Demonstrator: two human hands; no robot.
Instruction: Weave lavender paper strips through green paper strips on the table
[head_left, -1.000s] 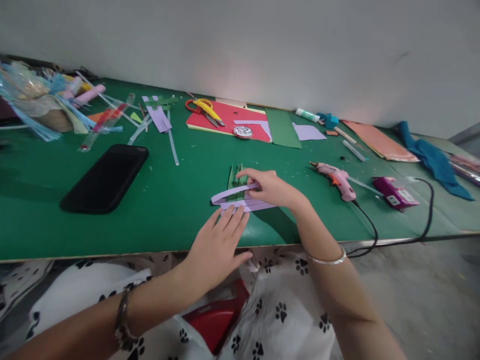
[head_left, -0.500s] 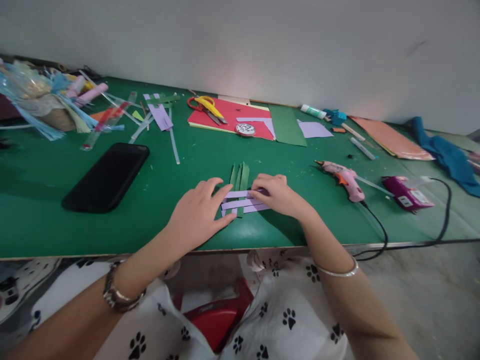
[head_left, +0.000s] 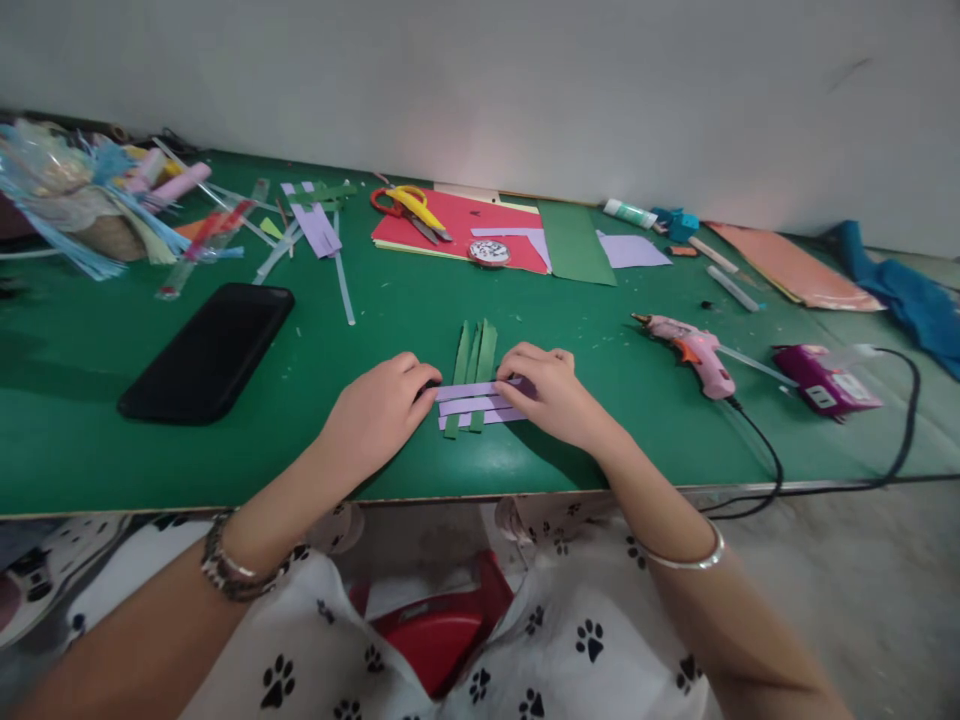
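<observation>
In front of me, several green paper strips [head_left: 474, 352] stand lengthwise, crossed by purple paper strips [head_left: 466, 406] in a small woven patch on the table. My left hand [head_left: 375, 408] pinches the left end of the uppermost purple strip [head_left: 465, 391] between thumb and fingers. At the right end of that same strip, my right hand [head_left: 549, 390] is closed with thumb and forefinger on it, its palm covering the other purple ends. The green strips' upper ends stick out loose beyond the weave.
A black phone [head_left: 206, 352] lies left on the green table [head_left: 382, 310]. Yellow-handled scissors [head_left: 414, 210] rest on red paper [head_left: 469, 215] behind. On the right are a pink glue gun [head_left: 694, 350], a purple power block [head_left: 825, 380] and a trailing cable [head_left: 765, 450].
My left hand has gone from spread fingers beside the weave to a pinch on the upper purple strip's left end. My right hand stays at the other end.
</observation>
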